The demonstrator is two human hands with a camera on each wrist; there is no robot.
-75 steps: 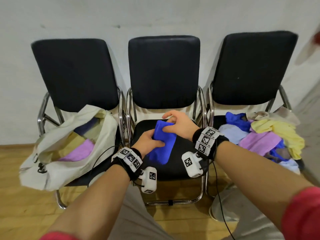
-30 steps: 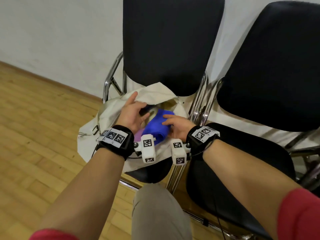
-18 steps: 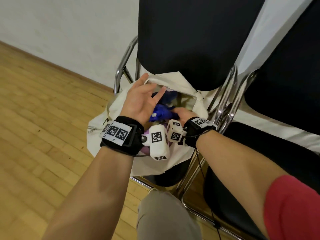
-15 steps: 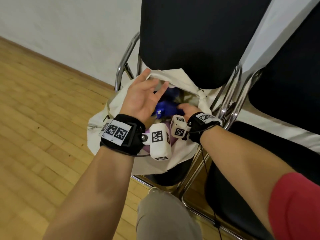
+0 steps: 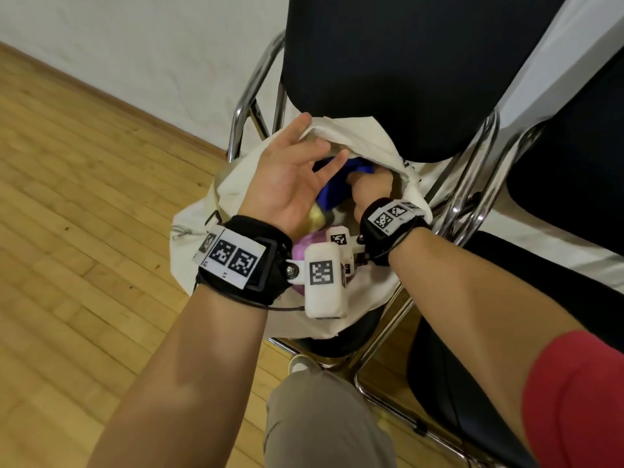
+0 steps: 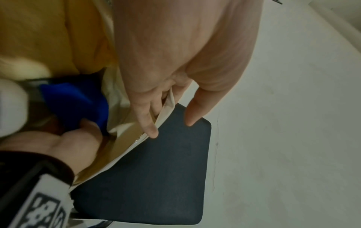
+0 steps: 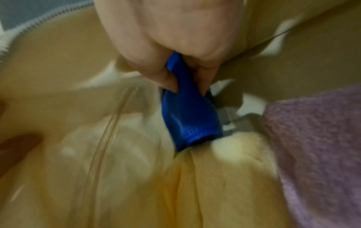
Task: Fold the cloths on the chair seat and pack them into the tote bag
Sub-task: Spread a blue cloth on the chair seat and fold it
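The cream tote bag (image 5: 243,184) sits on the left chair's seat with its mouth open. My left hand (image 5: 290,173) has straight, spread fingers (image 6: 150,125) against the far rim, thumb outside, holding the mouth apart. My right hand (image 5: 371,189) is inside the bag and pinches the folded blue cloth (image 5: 332,190) between thumb and fingers (image 7: 156,74). The blue cloth (image 7: 187,114) hangs down onto a yellow cloth (image 7: 195,185), with a purple cloth (image 7: 312,138) beside it. Both show in the bag in the head view: yellow cloth (image 5: 315,214), purple cloth (image 5: 304,246).
The black chair back (image 5: 405,69) rises just behind the bag, its chrome frame (image 5: 243,106) on either side. A second black chair (image 5: 557,298) stands to the right. Wooden floor (image 5: 84,231) lies to the left, and my knee (image 5: 324,417) is below the bag.
The blue cloth went from the middle chair's seat into the tote bag. In the last half second my right hand sank a little deeper, while my left hand stayed at the rim.
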